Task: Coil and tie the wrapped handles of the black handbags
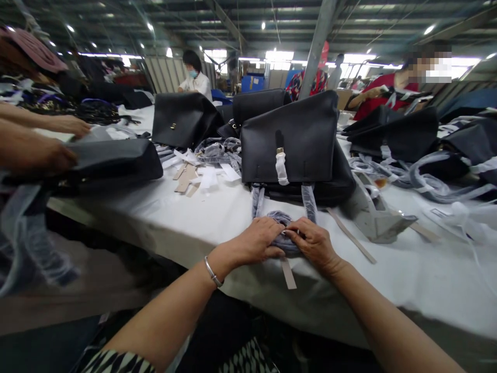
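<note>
I've got my left hand and right hand both pinched onto a coiled strap, near side of the tabletop. Handles look plastic-wrapped already, clasp strap white-wrapped; can't tell what's left. Black bag sits just beyond, smooth, flap down.

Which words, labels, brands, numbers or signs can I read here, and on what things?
None can be read.
Pale mark on the blue box behind: too small and blurred.
Black handbag in front: no lettering visible.
Coiled strap and beige strip: no lettering visible.
</note>
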`<state>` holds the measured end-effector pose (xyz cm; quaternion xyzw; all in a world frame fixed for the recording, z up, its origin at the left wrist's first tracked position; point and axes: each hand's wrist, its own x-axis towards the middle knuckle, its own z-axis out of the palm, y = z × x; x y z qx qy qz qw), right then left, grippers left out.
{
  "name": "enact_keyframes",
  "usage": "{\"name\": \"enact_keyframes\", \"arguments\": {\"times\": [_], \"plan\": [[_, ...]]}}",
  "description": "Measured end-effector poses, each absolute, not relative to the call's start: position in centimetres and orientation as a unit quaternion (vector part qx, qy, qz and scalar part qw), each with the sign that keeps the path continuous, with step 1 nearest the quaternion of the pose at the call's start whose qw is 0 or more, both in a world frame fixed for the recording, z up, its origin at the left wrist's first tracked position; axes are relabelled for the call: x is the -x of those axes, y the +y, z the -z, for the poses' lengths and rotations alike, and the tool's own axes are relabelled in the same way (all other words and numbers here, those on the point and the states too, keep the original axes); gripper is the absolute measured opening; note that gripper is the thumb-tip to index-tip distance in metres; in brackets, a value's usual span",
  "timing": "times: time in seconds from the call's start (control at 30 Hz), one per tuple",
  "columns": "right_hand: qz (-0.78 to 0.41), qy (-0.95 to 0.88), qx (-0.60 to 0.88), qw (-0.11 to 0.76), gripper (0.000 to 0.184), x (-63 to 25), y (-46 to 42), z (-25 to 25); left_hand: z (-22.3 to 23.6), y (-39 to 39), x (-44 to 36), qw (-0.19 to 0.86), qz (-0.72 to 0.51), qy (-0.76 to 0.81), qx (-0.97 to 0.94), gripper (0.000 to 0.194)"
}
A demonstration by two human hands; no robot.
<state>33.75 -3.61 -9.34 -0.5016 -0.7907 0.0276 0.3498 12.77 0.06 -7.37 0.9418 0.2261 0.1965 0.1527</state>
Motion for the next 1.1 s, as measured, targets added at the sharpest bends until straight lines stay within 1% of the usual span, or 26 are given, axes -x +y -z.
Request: {"name": "enact_keyframes", "arguments": {"times": [0.13,0.27,0.3,0.37,0.43,0.53,0.63,0.73,0.8,0.87,1.0,1.1], "plan": [[-0.026,-0.827,0.452,0.334,0.019,-34.4,-4.1,8.0,7.5,0.3,-12.4,0.193,-0.228,0.207,-0.932,0.041],[0.004,-0.85,0.413,0.326,0.029,-35.3,-4.9,7.3,7.4,0.4,-12.5,0.219,-0.244,0.236,-0.915,0.038],[0.003,-0.85,0.414,0.325,0.026,-35.4,-5.0,7.4,7.3,0.4,-12.6,0.225,-0.238,0.246,-0.913,0.04],[-0.013,-0.84,0.432,0.327,0.017,-35.1,-5.1,7.6,7.0,0.4,-12.6,0.248,-0.228,0.261,-0.905,0.051],[-0.03,-0.819,0.467,0.331,0.013,-34.5,-5.0,7.7,6.8,0.4,-12.5,0.28,-0.231,0.267,-0.893,0.061],[-0.036,-0.804,0.498,0.324,0.018,-33.2,-4.8,7.2,6.8,0.3,-12.5,0.31,-0.245,0.274,-0.877,0.065],[-0.031,-0.817,0.487,0.308,0.022,-32.1,-4.5,6.6,6.9,0.1,-12.7,0.308,-0.254,0.296,-0.868,0.073],[-0.018,-0.823,0.489,0.289,0.02,-31.2,-4.3,6.7,7.1,0.0,-12.9,0.297,-0.249,0.303,-0.871,0.08],[-0.015,-0.808,0.505,0.302,0.019,-30.8,-4.3,7.1,7.1,0.1,-12.9,0.288,-0.238,0.3,-0.878,0.08],[-0.016,-0.79,0.513,0.335,0.016,-30.7,-4.4,7.5,7.1,0.1,-12.7,0.283,-0.231,0.292,-0.884,0.077],[-0.039,-0.761,0.483,0.431,0.014,-30.8,-4.7,8.0,7.2,0.4,-12.4,0.284,-0.238,0.272,-0.888,0.066],[-0.065,-0.755,0.467,0.457,0.014,-30.9,-4.5,8.2,7.2,0.5,-12.5,0.279,-0.241,0.264,-0.891,0.055]]}}
